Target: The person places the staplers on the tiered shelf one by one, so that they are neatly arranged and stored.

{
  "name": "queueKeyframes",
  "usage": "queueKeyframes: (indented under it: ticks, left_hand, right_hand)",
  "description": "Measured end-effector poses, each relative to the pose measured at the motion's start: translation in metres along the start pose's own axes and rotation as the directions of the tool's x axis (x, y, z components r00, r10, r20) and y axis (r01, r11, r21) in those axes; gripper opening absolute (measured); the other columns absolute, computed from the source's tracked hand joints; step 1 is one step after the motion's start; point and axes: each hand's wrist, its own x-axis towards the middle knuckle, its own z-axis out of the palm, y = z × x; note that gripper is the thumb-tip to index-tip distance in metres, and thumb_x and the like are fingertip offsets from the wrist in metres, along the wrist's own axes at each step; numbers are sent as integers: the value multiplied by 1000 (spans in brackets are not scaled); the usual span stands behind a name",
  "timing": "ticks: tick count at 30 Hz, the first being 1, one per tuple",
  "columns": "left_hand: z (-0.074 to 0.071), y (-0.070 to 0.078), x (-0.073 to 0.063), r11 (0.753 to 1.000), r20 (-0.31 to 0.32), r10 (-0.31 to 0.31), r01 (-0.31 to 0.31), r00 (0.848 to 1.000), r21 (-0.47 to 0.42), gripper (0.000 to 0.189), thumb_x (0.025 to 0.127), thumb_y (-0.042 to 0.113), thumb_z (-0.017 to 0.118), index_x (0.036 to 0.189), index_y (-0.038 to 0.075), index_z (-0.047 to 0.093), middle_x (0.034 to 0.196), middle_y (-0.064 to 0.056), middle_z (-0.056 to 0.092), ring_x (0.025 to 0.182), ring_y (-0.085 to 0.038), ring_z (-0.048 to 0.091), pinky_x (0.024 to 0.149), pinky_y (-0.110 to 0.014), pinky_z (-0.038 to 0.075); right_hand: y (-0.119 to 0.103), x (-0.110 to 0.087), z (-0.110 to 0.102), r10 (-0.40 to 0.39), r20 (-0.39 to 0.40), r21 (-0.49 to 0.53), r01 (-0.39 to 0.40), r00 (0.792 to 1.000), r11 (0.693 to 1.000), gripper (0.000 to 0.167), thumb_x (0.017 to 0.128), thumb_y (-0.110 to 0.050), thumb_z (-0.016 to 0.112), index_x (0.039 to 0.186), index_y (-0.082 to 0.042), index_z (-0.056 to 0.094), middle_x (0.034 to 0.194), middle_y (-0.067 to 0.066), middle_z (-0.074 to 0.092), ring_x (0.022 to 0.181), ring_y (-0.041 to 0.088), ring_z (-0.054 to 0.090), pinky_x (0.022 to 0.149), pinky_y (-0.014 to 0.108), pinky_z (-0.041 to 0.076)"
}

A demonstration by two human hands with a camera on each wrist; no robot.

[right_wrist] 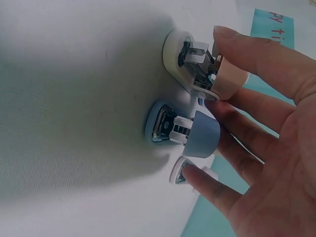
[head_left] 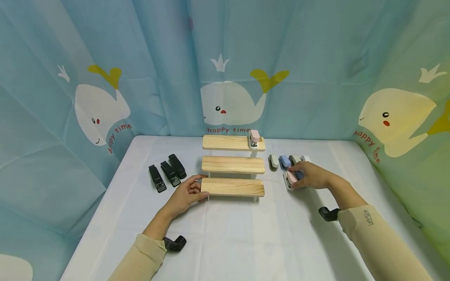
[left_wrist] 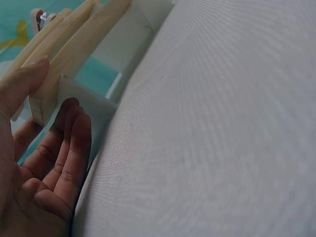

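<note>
My left hand (head_left: 186, 196) grips the left end of the lowest step of a three-tier wooden display stand (head_left: 233, 187). In the left wrist view the thumb lies on top of the wooden board (left_wrist: 52, 84), with the fingers curled beside and below it. Over on the right, my right hand (head_left: 309, 176) pinches a pink-and-white mini stapler (right_wrist: 232, 79) between thumb and fingers. Close beside it stands a dark blue stapler (right_wrist: 203, 134), and a fingertip overlaps a white stapler (right_wrist: 178, 173) farther along. Another pink stapler (head_left: 254, 139) stands on the top step's right end.
Behind the right hand are a cream stapler (head_left: 273, 162), a light blue stapler (head_left: 285, 161) and a grey-green stapler (head_left: 294, 159). Three black staplers (head_left: 170, 173) lie left of the stand. A whale-print curtain (head_left: 168, 78) borders the white table (head_left: 225, 242).
</note>
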Motion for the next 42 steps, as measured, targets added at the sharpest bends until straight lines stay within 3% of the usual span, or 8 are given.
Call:
queueKeyframes:
  ticks: [7, 14, 24, 29, 36, 42]
  left_hand:
    - [-1, 0, 0, 999, 15, 31, -31, 999, -13, 65, 94, 14, 78, 152, 10, 49, 98, -8, 67, 77, -8, 63, 72, -23, 54]
    - [-1, 0, 0, 999, 12, 35, -35, 999, -20, 65, 93, 15, 79, 151, 13, 49, 98, -7, 66, 76, -8, 62, 71, -22, 53]
    - [-1, 1, -1, 999, 15, 40, -40, 999, -14, 65, 94, 15, 79, 152, 13, 49, 97, -7, 66, 76, -8, 62, 71, -22, 53]
    - [0, 1, -1, 999, 15, 37, -37, 999, -19, 65, 94, 16, 79, 152, 13, 49, 98, -7, 67, 76, -8, 63, 72, -23, 53]
    - [0, 0, -1, 999, 14, 39, -39, 999, -18, 65, 94, 15, 78, 152, 14, 49, 97, -6, 67, 77, -9, 63, 72, -23, 54]
    - [0, 0, 0, 999, 13, 44, -44, 999, -17, 65, 94, 16, 78, 152, 13, 49, 96, -6, 66, 76, -9, 62, 72, -24, 54]
  right_hand:
    - [-3, 1, 1, -34, -14, -87, 33, 999, 996, 74, 81, -27, 88, 138, 11, 59, 134, 32, 57, 126, 51, 52, 104, 64, 43]
    - [-3, 5, 2, -25, -11, -111, 24, 1000, 994, 71, 80, -26, 89, 135, 9, 62, 134, 34, 56, 124, 50, 52, 101, 63, 44]
    - [-4, 2, 1, 4, -33, -76, -7, 999, 997, 68, 81, -28, 89, 133, 7, 63, 137, 33, 57, 131, 53, 48, 106, 66, 41]
    - [-2, 2, 3, 2, -39, -58, -4, 999, 998, 67, 80, -28, 90, 132, 6, 64, 134, 30, 60, 125, 47, 54, 103, 62, 44]
    - [-4, 4, 4, 14, -31, -24, -15, 999, 1000, 69, 79, -30, 91, 132, 5, 63, 125, 21, 66, 107, 32, 60, 91, 47, 48]
    - [-7, 3, 2, 34, -49, -1, -34, 998, 999, 69, 79, -31, 90, 132, 3, 62, 128, 22, 64, 113, 35, 59, 96, 51, 47]
